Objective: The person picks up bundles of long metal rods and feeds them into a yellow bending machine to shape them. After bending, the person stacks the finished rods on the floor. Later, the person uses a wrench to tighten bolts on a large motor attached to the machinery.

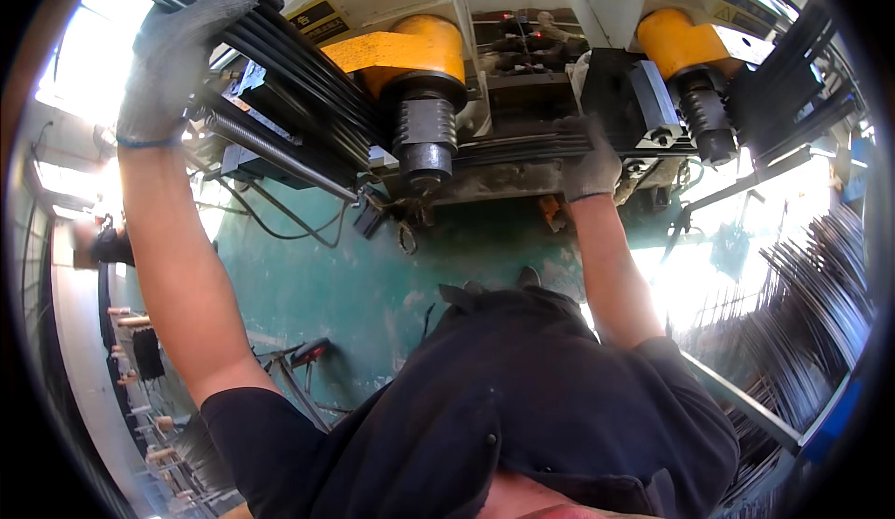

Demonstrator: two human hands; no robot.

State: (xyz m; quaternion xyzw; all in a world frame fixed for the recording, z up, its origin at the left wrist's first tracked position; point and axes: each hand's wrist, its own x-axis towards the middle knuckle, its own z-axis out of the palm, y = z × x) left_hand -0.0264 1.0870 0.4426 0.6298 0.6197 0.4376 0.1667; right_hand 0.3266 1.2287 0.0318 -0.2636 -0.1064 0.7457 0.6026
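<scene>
A bundle of long dark metal rods (298,76) runs from the upper left down into the machine, past its left ribbed spindle. My left hand (182,57), in a grey knit glove, reaches far up on the left, its fingers bent over the outer part of the bundle. My right hand (594,166), gloved alike, grips the rods (522,144) between the two spindles. Its fingertips are dark and partly hidden among them. The left spindle (426,132) hangs under a yellow arm (401,51), close in front of the rods.
Another yellow arm (673,41) carries a second ribbed spindle (706,113) at the right. A long spring (256,141) and hanging cables lie below the left rods. Many thin rods (802,304) are stacked at the far right. A stand (303,360) is on the green floor (308,276).
</scene>
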